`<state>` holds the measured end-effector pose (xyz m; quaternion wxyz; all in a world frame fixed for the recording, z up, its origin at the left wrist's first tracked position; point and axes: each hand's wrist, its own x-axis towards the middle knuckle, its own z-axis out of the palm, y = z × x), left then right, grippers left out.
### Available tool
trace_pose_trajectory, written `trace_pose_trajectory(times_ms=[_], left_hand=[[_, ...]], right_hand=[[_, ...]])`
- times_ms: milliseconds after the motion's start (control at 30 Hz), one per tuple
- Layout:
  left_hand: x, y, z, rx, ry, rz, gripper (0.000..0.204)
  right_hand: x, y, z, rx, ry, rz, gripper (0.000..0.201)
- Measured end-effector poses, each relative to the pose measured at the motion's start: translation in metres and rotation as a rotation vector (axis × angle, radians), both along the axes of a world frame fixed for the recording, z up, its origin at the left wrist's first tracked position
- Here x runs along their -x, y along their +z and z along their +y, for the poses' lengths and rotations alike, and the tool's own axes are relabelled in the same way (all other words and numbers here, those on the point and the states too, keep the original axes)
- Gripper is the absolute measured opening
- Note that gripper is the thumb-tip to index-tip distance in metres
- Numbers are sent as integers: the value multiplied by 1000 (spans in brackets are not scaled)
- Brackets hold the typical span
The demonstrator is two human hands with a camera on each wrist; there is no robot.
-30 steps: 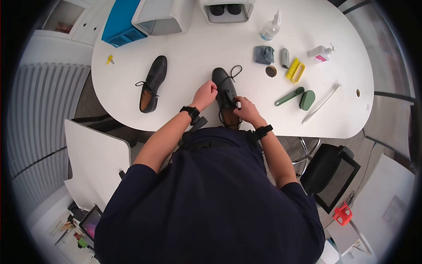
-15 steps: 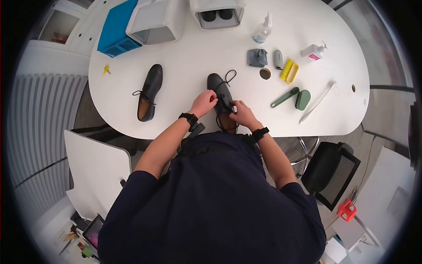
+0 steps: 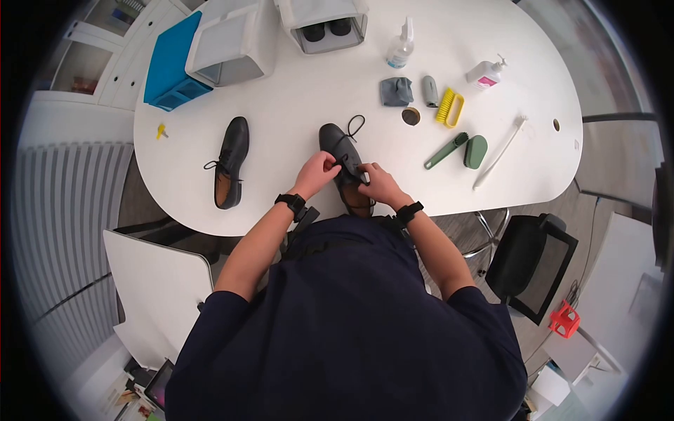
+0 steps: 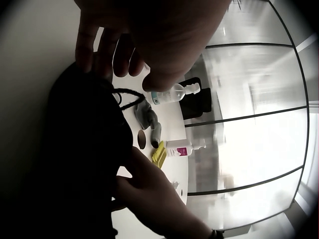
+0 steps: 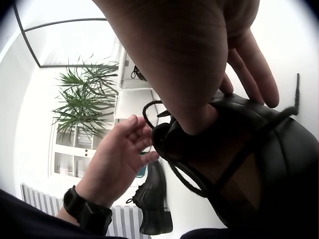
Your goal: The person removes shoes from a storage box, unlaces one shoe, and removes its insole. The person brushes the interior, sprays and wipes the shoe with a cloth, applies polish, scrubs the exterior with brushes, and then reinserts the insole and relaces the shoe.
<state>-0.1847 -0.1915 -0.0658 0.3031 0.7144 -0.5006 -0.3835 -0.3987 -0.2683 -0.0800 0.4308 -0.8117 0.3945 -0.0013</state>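
Observation:
A black lace-up shoe (image 3: pixel 335 140) sits on the table at the person's front, toe pointing away. Its lace (image 3: pixel 357 128) makes a loose loop by the toe, and another stretch crosses the shoe's opening in the right wrist view. The right hand (image 3: pixel 382 186) grips the shoe's right side, with the thumb in the opening and the fingers outside. At the shoe's left side is the left hand (image 3: pixel 314 175), fingers loosely bent and thumb apart, close to the laces (image 5: pixel 152 107). A matching black shoe (image 3: pixel 232 158) with tied laces lies farther left.
Right of the shoe lie a grey cloth (image 3: pixel 397 92), a yellow brush (image 3: pixel 449 107), a green handled brush (image 3: pixel 447 151), a green oval block (image 3: pixel 476 151) and a long white brush (image 3: pixel 500 154). Behind stand a spray bottle (image 3: pixel 401 45), a pump bottle (image 3: pixel 486 73) and white boxes (image 3: pixel 232 45).
The head view has shifted, so the table's things appear lower and farther left. Both hands stay at the same shoe; the left hand's fingers look more spread than before.

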Motion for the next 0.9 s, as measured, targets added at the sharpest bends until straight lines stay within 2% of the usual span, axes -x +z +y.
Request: trace_pose_trajectory(times_ms=[133, 200, 300, 467, 567, 633, 700, 733, 800, 900], left_hand=[[-2, -8, 6, 27, 0, -21, 18], [-4, -10, 6, 127, 6, -153, 16], [-5, -3, 3, 115, 76, -45, 13], [1, 43, -9, 79, 81, 0, 13], [3, 48, -7, 96, 83, 56, 14], [1, 37, -7, 115, 81, 88, 16], [-5, 0, 0, 211, 124, 270, 22], [-6, -2, 4, 212, 121, 273, 22], [-9, -6, 12, 103, 119, 458, 24], [-19, 7, 8, -1, 142, 425, 22]], right_hand=[[-5, 7, 1, -3, 18, 17, 52], [-5, 0, -1, -28, 39, -35, 55], [-9, 0, -2, 15, 63, 5, 55], [-12, 5, -3, -19, 51, 40, 54], [-12, -4, -2, -26, 41, 23, 55], [-9, -8, -4, -13, 39, 13, 56], [-10, -4, -3, -29, 19, 13, 56], [-10, -1, -1, -26, 16, 15, 56], [-11, 4, -2, -56, -6, 47, 52], [-10, 2, -4, -39, 5, 38, 52]])
